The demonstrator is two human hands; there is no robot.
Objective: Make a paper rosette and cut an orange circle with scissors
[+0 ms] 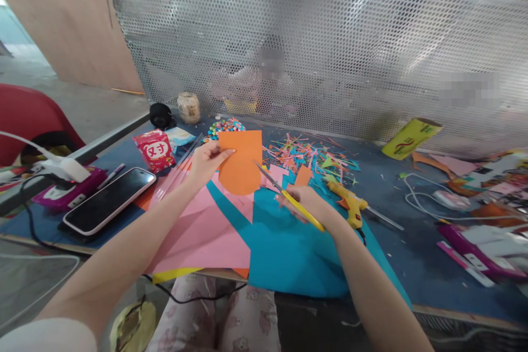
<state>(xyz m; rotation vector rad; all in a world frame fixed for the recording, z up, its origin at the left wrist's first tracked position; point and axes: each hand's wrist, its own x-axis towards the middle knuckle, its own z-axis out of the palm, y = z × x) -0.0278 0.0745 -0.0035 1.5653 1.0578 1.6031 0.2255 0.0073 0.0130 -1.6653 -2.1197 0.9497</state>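
My left hand (209,162) pinches the left edge of an orange piece of paper (242,162), held up with a straight top and a rounded lower end. In my right hand (307,202) is a pair of scissors (303,210) with yellow handles, its blades pointing up and left close to the right edge of the orange paper. Beneath both hands lie a large blue sheet (292,253) and pink sheets (202,236). A yellow glue gun (350,203) rests just right of my right hand.
Behind the paper are thin coloured strips (313,154) and a small colourful pile (225,126). A phone (110,199), a red packet (154,150) and a purple power strip (68,187) lie left. A yellow roll (412,138) and cables are right. A perforated metal panel (330,44) borders the back.
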